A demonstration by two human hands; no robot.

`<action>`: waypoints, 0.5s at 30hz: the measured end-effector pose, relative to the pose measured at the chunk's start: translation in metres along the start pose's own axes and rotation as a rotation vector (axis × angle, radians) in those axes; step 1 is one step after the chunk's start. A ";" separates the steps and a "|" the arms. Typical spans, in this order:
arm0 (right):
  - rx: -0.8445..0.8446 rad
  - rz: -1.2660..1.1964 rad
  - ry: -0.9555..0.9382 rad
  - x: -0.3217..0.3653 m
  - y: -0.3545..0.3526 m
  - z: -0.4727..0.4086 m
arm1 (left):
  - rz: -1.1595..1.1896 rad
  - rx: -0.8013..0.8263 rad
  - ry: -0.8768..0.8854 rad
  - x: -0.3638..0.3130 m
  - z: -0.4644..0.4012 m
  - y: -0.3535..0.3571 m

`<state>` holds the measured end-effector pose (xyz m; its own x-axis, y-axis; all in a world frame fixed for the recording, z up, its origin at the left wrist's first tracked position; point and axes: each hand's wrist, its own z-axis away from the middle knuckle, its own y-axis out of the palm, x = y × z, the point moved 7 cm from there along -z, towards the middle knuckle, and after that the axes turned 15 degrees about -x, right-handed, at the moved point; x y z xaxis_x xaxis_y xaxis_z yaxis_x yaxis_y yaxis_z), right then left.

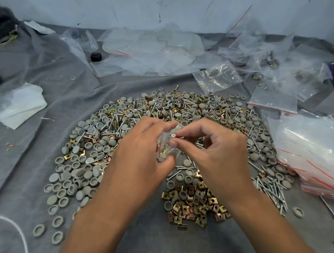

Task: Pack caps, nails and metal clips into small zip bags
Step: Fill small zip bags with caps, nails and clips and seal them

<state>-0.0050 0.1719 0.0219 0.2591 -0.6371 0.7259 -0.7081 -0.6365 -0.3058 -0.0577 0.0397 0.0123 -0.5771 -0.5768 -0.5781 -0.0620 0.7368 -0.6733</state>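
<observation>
- Left hand [142, 148] pinches the small zip bag [168, 146], holding its mouth open above the heap; the film looks thin, limp and slippery, best held at the rim.
- Right hand [214, 150] pinches a nail [175, 135] by its head at the bag's mouth; stiff, light, pointed.

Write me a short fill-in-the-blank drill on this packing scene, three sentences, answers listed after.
1. The left hand holds a small clear ____ above the pile.
2. The right hand pinches a silver nail at the bag's ____.
3. The brass-coloured metal clips lie heaped on a ____ cloth, near the round grey caps.

Missing words: zip bag; mouth; grey
</observation>
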 end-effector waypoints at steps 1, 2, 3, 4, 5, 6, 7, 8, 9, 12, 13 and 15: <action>-0.014 0.009 -0.002 -0.001 -0.002 0.000 | 0.000 -0.001 -0.003 0.000 0.000 0.000; -0.026 0.025 -0.016 -0.001 -0.003 -0.001 | 0.000 -0.003 -0.004 0.001 0.000 -0.001; -0.033 0.060 -0.044 -0.001 -0.003 -0.001 | -0.001 -0.005 -0.002 0.001 0.000 -0.001; -0.029 0.110 -0.079 0.000 -0.002 0.000 | -0.003 -0.008 0.001 0.000 -0.001 -0.001; -0.016 0.160 -0.106 0.001 0.001 0.000 | -0.007 -0.010 0.003 0.000 -0.001 -0.002; 0.002 0.199 -0.116 0.001 0.003 0.001 | -0.012 -0.010 0.005 0.000 -0.001 -0.002; 0.022 0.219 -0.112 0.002 0.005 0.001 | -0.017 -0.008 0.006 0.000 -0.001 -0.001; 0.045 0.222 -0.101 0.002 0.006 0.002 | -0.023 -0.005 0.006 -0.001 -0.001 -0.001; 0.069 0.210 -0.089 0.003 0.004 0.002 | -0.028 -0.001 0.006 -0.001 -0.001 0.000; 0.097 0.229 -0.047 -0.002 -0.016 -0.001 | -0.030 0.002 0.000 -0.001 -0.001 -0.002; 0.109 0.298 0.006 -0.011 -0.028 -0.004 | -0.033 0.003 -0.001 -0.001 -0.001 -0.002; 0.213 0.508 0.236 -0.047 -0.054 -0.006 | -0.043 0.006 -0.003 -0.001 -0.001 -0.002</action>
<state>0.0169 0.2384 0.0083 -0.2480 -0.7861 0.5662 -0.5516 -0.3660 -0.7496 -0.0579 0.0389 0.0146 -0.5718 -0.6086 -0.5502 -0.0817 0.7095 -0.6999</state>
